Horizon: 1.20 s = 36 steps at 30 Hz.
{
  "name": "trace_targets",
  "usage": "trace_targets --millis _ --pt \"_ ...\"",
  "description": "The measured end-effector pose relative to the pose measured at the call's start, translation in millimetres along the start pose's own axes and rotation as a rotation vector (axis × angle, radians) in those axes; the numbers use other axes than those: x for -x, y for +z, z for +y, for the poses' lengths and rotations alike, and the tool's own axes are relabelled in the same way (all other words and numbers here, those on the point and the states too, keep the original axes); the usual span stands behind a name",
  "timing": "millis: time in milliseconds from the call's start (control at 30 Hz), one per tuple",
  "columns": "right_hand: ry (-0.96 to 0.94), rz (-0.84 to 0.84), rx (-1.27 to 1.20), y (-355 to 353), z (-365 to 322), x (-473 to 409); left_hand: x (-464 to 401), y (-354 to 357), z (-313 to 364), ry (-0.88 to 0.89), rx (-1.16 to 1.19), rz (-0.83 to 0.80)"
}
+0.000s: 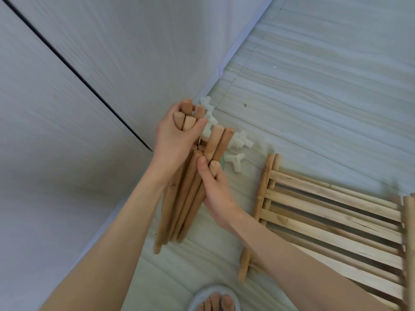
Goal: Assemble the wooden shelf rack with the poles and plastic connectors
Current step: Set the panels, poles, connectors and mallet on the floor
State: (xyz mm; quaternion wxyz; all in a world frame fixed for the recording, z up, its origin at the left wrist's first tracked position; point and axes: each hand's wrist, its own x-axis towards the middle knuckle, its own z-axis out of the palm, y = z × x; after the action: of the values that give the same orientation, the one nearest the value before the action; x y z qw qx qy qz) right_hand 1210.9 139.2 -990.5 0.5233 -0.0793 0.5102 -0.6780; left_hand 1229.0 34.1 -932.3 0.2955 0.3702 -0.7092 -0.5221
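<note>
Pale wood-grain floor tiles (pixel 325 90) meet a grey panelled wall (pixel 78 63) along a diagonal skirting line; all the parts lie in this corner.

Working across from the left: the left hand (pixel 173 135) is clenched round the upper ends of several wooden poles (pixel 179 198), four rounded tips poking out above the fist. Just right and lower, the right hand (pixel 215 191) grasps more poles of the same bundle, thumb pressed against one tip. Behind the bundle, white plastic connectors (pixel 235 142) are scattered on the floor beside the skirting. Further right lie the slatted wooden shelves (pixel 336 221), stacked flat, well apart from the wall. A toe in a grey slipper (pixel 213 299) shows at the bottom edge.

The step in hand looks like sorting or evening up the poles. It would go best with the lower ends tapped level on the floor, one hand keeping the bundle tight while the other draws single poles out cleanly.

The bundle stands steeply, its long axis running from lower left near the floor up toward the wall corner, tips fanned slightly apart.
</note>
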Motion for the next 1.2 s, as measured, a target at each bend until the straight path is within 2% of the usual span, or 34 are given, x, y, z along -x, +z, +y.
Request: trace_targets --millis 167,267,333,433,500,633,833,1067,1200 --pt "0.228 0.061 -0.480 11 30 -9 -19 3 -43 -0.155 -0.166 -0.207" --pt "0.297 0.268 -0.631 11 52 -18 -19 4 -76 -0.211 -0.331 -0.321" --pt "0.332 0.397 -0.587 10 61 -25 -21 2 -92 -0.221 -0.441 -0.403" --pt "0.396 0.497 -0.376 9 70 -42 -28 -3 -105 -0.240 -0.496 -0.438" --pt "0.423 0.489 -0.275 9 72 -53 -33 -6 -108 -0.220 -0.526 -0.438" --pt "0.467 0.429 -0.287 7 72 -61 -40 -7 -112 -0.204 -0.563 -0.446" --pt "0.453 0.485 -0.249 -9 74 -59 -38 -5 -117 -0.174 -0.561 -0.440" --pt "0.395 0.434 -0.221 -11 57 -63 -45 -10 -96 -0.272 -0.321 -0.408" --pt "0.376 0.456 -0.190 -4 40 -74 -48 -15 -87 -0.246 -0.310 -0.387"
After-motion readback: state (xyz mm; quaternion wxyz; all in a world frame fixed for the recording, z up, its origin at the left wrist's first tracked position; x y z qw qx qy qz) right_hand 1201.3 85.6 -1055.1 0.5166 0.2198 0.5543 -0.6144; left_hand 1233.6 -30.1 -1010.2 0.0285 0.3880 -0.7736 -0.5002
